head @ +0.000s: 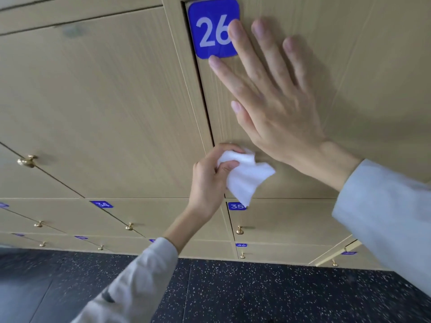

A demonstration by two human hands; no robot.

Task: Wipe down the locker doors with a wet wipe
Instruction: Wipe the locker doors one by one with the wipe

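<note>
A light wood locker door [363, 73] fills the upper right, with a blue number plate 26 [211, 29] at its top left corner. My right hand [277, 108] lies flat on this door, fingers straight and spread, fingertips reaching the plate. Below it, my left hand [210, 180] grips a crumpled white wet wipe [245, 178] near the door's lower left corner. The wipe hangs from my fingers close against the door surface.
The neighbouring door [100, 108] on the left has a brass knob [27, 161]. Lower rows carry plates 34 [102, 204] and 35 [236, 206] with small brass knobs [239, 230]. A dark speckled floor [256, 294] runs along the bottom.
</note>
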